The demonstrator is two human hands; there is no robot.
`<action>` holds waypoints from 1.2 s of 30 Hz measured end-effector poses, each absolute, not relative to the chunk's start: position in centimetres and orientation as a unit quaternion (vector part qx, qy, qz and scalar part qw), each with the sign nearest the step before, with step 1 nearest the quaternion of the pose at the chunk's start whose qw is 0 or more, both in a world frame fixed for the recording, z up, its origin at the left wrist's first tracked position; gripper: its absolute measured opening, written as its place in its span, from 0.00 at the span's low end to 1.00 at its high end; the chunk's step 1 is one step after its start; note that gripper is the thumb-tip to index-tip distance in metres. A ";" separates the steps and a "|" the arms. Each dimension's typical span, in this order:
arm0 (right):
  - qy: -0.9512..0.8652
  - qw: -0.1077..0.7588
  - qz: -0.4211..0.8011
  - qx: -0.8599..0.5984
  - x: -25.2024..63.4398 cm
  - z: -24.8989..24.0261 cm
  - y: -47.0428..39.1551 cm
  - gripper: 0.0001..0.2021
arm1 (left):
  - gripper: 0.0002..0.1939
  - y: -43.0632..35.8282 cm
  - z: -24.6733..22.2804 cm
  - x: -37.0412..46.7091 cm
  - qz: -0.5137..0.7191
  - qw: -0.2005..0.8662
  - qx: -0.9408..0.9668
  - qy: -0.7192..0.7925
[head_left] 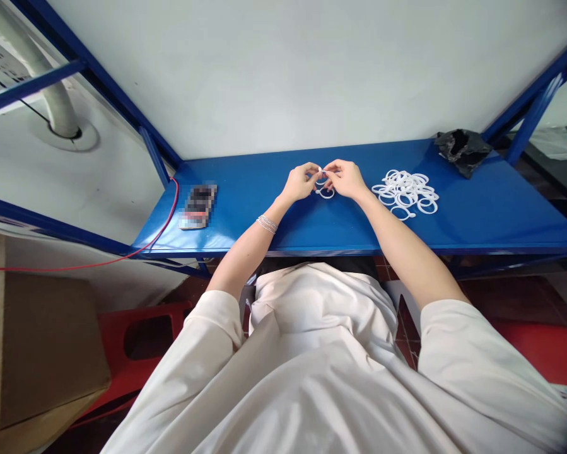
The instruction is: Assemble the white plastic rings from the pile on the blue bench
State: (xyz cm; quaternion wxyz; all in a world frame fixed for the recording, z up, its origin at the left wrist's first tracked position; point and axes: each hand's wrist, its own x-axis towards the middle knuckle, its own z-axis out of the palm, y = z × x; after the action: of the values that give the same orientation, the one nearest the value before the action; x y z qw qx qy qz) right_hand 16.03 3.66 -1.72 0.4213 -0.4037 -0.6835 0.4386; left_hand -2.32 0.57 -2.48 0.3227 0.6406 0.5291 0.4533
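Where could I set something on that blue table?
The blue table is bare between the pixelated item and the left hand, and right of the white ring pile, nearer the front edge than the black bag. The middle is crowded: both hands pinch white pieces, the right hand beside the pile.

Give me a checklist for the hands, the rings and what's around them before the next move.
1. Left hand grip: ok, fingertips pinch white plastic at the rings between the hands.
2. Right hand grip: ok, fingertips meet the left's there.
3. Those rings fastened: cannot tell, fingers hide part.
4. Pile on the table: ok, loose white rings beside the right forearm.
5. Red cable clear of both hands: ok, it crosses the table's left end.
6. Black bag contents: cannot tell.
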 end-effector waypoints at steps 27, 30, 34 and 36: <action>-0.539 0.433 0.596 -0.409 14.3 -0.4 2.3 0.31 | 0.29 0.3 -1.8 -0.4 0.462 0.486 0.585 0.457; -0.538 0.431 0.597 -0.411 14.6 -0.2 2.4 0.31 | 0.28 0.0 -1.6 -0.4 0.467 0.472 0.594 0.455; -0.535 0.430 0.613 -0.391 15.0 0.3 2.1 0.33 | 0.23 -0.2 -1.4 -0.7 0.486 0.471 0.595 0.432; -0.537 0.433 0.621 -0.372 15.1 0.5 1.9 0.33 | 0.21 0.0 -1.6 -0.8 0.500 0.456 0.592 0.439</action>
State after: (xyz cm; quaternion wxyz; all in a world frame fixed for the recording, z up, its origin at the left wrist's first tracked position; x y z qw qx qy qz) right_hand 15.11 1.89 0.54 0.4335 -0.3723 -0.5365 0.6210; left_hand -0.85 0.02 -1.59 0.4558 0.5918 0.4385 0.4998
